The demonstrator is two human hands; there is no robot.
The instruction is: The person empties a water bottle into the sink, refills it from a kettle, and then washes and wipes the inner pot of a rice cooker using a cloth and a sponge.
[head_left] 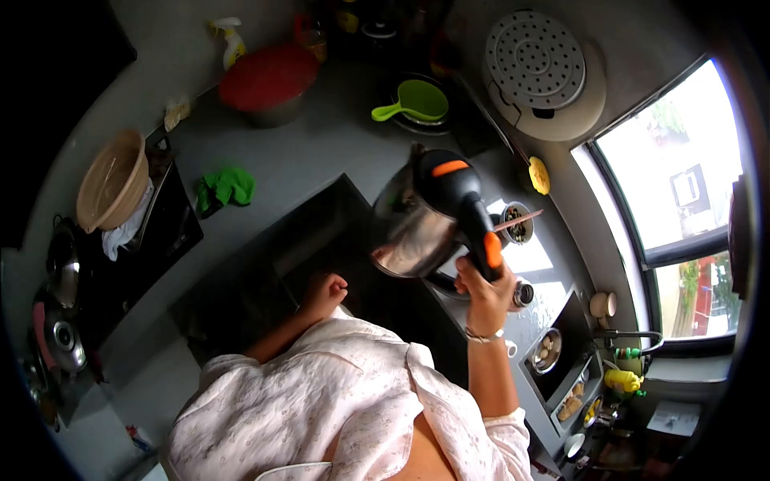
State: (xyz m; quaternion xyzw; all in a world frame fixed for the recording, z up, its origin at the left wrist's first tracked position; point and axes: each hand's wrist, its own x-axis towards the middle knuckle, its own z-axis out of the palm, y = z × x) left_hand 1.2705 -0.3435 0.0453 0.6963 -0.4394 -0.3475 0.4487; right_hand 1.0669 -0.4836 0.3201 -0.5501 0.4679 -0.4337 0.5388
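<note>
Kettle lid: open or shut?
Shut: the black lid covers the top of the steel kettle held in the right hand, no gap showing.

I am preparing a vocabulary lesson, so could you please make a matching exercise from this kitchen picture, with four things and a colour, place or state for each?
Things:
1. Electric kettle
2. Left hand
3. Cloth
4. Steamer plate

Descriptions:
A. Crumpled and bright green
B. Gripped by the right hand
C. Grey and perforated
D. Curled, with nothing visible in it

Right pairs: 1-B, 2-D, 3-A, 4-C
</note>
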